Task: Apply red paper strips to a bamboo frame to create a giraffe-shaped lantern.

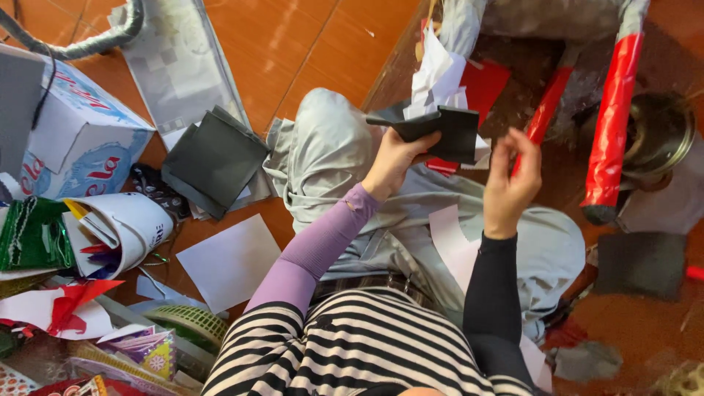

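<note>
At frame centre, a black card [447, 132] is gripped by the left hand [396, 158] while the right hand [513, 180] is raised, loosely curled, empty; white paper [440, 81] behind could be dropped.

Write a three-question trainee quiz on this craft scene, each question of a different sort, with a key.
1. True or false: the left hand holds a dark card piece.
2. Multiple choice: what lies on the floor tiles left of the person's knee? A) a stack of dark sheets, B) a blue bucket, C) a pair of shoes.
3. Fill in: the right hand is raised beside the dark piece, with a bar wrapped in ____ tape beyond it.

Key: 1 true; 2 A, the dark sheets; 3 red.
</note>
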